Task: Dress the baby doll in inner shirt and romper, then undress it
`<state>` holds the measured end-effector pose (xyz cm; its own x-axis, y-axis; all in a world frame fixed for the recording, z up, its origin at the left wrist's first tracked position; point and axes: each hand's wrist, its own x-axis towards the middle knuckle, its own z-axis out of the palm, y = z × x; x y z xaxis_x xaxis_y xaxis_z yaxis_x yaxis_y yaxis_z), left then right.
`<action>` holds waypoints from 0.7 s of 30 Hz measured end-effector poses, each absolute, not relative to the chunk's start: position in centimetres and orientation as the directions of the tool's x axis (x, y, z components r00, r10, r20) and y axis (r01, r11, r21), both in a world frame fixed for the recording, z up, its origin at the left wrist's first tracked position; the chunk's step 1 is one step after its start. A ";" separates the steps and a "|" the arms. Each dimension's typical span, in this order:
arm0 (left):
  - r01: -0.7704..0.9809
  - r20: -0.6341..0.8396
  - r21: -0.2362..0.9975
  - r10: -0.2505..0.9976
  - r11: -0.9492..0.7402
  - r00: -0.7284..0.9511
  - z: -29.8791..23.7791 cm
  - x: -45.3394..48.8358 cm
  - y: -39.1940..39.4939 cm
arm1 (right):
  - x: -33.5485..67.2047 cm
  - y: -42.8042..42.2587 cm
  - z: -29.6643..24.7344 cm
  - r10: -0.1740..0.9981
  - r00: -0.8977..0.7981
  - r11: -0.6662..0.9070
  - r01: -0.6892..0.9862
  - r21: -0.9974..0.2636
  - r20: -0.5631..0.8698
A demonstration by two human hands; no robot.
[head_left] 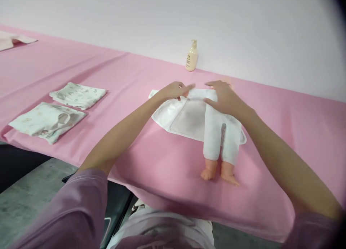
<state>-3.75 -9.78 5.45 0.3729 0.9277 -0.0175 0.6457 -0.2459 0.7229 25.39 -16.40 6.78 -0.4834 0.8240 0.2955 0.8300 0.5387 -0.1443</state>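
Note:
A doll [220, 133] in white clothes lies on its back, its bare feet toward me and one white sleeve stretched out to the left. Under it a white garment [186, 115] is spread flat. My left hand [174, 91] is over the garment's upper edge, beside the end of the sleeve. Its fingers are apart and slightly blurred; I see no firm hold on the sleeve. Across the doll's upper body is my right hand [223, 97], thumb and fingers spread. It hides most of the doll's chest and head.
A cream pump bottle [192, 57] stands by the wall behind the doll. Two folded printed cloths, a farther one [78, 94] and a nearer one [47, 120], lie at left on the pink sheet [159, 162]. A pale pink cloth [13, 39] lies far left.

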 end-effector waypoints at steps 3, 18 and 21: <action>0.506 0.031 0.831 0.928 -0.230 0.371 4.4 -4.2 -9.5 | 21.7 -12.4 5.9 0.783 -0.580 0.621 0.745 -0.242 0.222; 0.921 0.066 0.191 0.941 -0.339 0.332 -0.5 -0.7 -12.1 | 21.0 -11.7 4.0 0.835 -0.447 0.551 0.659 -0.512 0.322; 0.923 0.099 0.190 0.942 -0.333 0.320 -1.0 -0.6 -11.6 | 20.7 -11.4 3.8 0.832 -0.473 0.553 0.655 -0.515 0.292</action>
<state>-0.59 -11.62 -0.95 0.3197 0.9423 0.0992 0.9234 -0.3333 0.1903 20.72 -11.44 3.76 -0.4728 0.8316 0.2915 0.6548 0.5529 -0.5153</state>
